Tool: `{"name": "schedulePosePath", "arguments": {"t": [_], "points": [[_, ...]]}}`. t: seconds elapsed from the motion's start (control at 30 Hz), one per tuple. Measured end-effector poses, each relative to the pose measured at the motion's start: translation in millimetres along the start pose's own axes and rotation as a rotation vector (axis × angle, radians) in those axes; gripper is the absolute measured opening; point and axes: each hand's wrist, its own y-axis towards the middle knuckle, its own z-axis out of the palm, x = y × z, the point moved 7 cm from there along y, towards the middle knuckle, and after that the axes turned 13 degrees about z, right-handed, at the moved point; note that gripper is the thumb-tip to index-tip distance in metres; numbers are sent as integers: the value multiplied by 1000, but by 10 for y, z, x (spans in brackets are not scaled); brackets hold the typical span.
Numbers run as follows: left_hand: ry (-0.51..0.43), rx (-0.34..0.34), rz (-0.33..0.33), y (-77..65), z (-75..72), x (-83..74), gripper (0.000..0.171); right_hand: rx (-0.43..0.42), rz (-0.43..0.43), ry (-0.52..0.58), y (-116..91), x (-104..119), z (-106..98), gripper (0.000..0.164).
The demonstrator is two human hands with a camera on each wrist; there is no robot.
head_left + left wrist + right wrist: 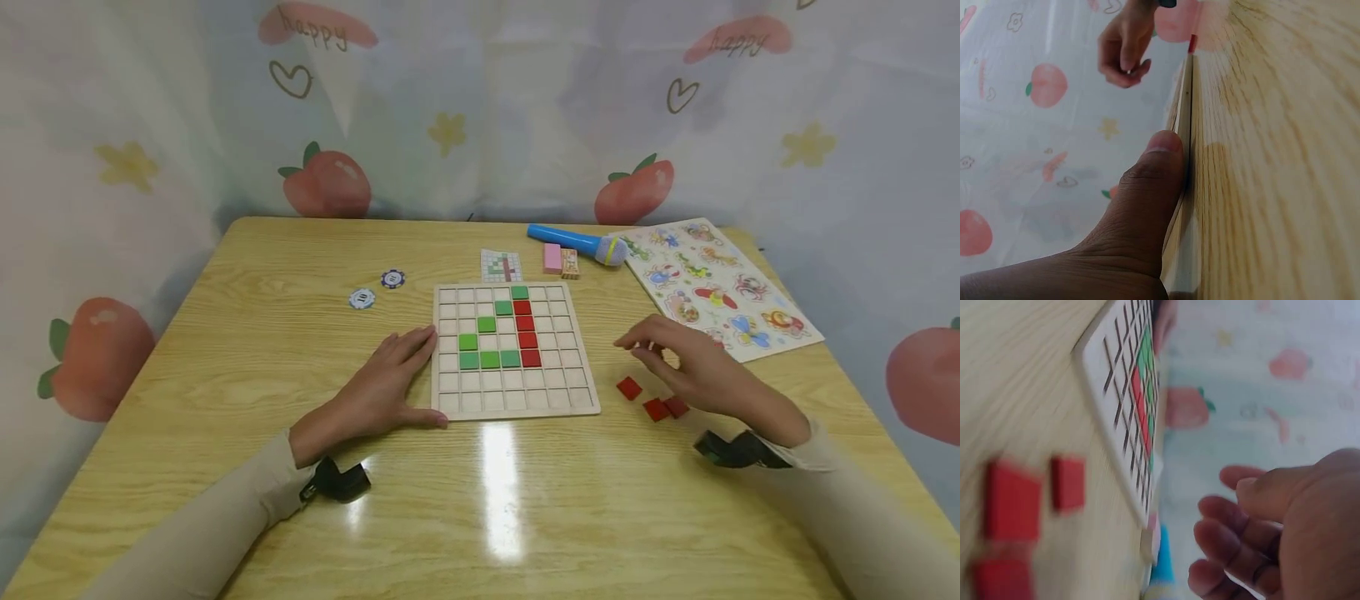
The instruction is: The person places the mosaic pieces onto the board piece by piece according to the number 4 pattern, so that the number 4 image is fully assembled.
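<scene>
A square wooden grid board (555,379) lies flat on the table, with several green tiles (487,324) and a column of several red tiles (527,340) set in its cells. My left hand (378,387) rests at the board's left side, fingertips along the edge and thumb (1147,181) against the near left corner. To the right of the board, my right hand (701,367) hovers with loosely bent fingers, nothing visible between them. Just below it lie three loose red tiles (629,388), seen large and blurred in the right wrist view.
Behind the board lies a small pattern card (501,267). A pink block (552,258), a small patterned box (570,263) and a blue toy microphone (566,238) are beside it. An insect picture board (720,283) occupies the back right; two poker chips (362,298) lie left.
</scene>
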Motion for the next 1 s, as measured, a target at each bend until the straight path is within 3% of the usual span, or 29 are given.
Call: {"name": "schedulePosePath", "arguments": {"t": [0.13, 0.33, 0.47, 0.67, 1.0], "points": [[6, -5, -3, -34, -24, 17, 130, -40, 73, 36, -431, -262, -189, 45], [-6, -6, -7, -76, -37, 34, 129, 70, 103, 153, -830, -456, -70, 51], [-22, -10, 3, -71, -25, 26, 128, 104, 124, 176, -895, -540, 31, 53], [-31, -6, 3, -67, 6, 20, 129, 83, 119, 120, -882, -555, 97, 50], [-20, -5, 16, -11, -11, -4, 127, 49, 101, 48, -866, -501, 51, 47]]}}
